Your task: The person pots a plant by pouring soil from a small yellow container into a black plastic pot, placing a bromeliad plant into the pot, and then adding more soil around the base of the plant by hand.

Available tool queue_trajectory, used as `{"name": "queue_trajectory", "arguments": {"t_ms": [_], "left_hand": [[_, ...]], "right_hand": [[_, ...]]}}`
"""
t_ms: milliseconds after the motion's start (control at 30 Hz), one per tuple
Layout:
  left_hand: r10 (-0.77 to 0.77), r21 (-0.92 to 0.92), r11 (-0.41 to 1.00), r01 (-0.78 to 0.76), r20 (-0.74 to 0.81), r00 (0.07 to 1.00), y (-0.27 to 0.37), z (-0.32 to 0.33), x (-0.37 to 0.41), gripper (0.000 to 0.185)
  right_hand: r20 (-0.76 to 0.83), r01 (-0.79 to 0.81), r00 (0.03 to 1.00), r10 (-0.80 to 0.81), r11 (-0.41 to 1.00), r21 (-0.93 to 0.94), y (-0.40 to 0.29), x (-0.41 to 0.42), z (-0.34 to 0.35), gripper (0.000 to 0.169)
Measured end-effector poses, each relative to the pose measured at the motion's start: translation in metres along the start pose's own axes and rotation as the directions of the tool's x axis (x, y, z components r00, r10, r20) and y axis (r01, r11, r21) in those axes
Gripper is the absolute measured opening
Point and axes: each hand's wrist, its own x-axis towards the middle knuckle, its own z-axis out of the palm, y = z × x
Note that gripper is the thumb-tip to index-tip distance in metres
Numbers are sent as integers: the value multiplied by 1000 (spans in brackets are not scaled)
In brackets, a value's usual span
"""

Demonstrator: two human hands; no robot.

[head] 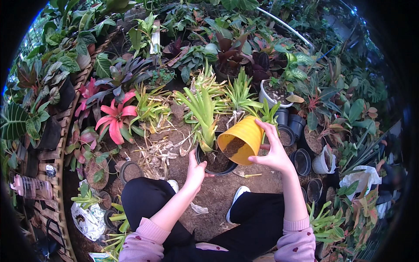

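My right hand [270, 147] grips a yellow plastic pot [252, 140] by its base end. The pot is tipped on its side, its mouth facing lower left over a black plastic pot [226, 169], and dark soil [234, 146] shows inside it. My left hand [196, 170] holds the black pot's near-left rim, thumb on the inside and fingers around the outer wall. A green bromeliad [205, 121] stands in the black pot, leaning slightly left, with some soil around its base. The yellow pot hides the black pot's far-right side.
Uprooted bromeliads [242, 91] and dry leaves [160, 150] lie beyond the pot. A pink bromeliad [117, 118] grows at left, before a bamboo edging [62, 144]. Small black pots [300, 162] and a white pot [276, 98] stand at right. A clear bottle [32, 187] lies far left.
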Motion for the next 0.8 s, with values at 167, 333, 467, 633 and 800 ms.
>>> {"name": "queue_trajectory", "arguments": {"t_ms": [167,333,467,633,800], "left_hand": [[-25,3,1000,25,4,1000,0,4,0,57],[-23,2,1000,23,19,1000,-2,5,2,57],[-27,-3,1000,27,14,1000,-3,4,2,58],[-71,-24,997,71,9,997,2,3,1,59],[-66,-19,998,66,11,998,0,-1,3,60]], "right_hand": [[-4,2,1000,-2,1000,0,2,-2,2,101],[-3,8,1000,-9,998,-70,2,0,6,101],[-22,5,1000,-7,998,-66,-5,0,2,102],[-25,25,999,-28,993,-114,-3,0,2,102],[-2,30,1000,-30,997,-76,-6,3,13,103]]}}
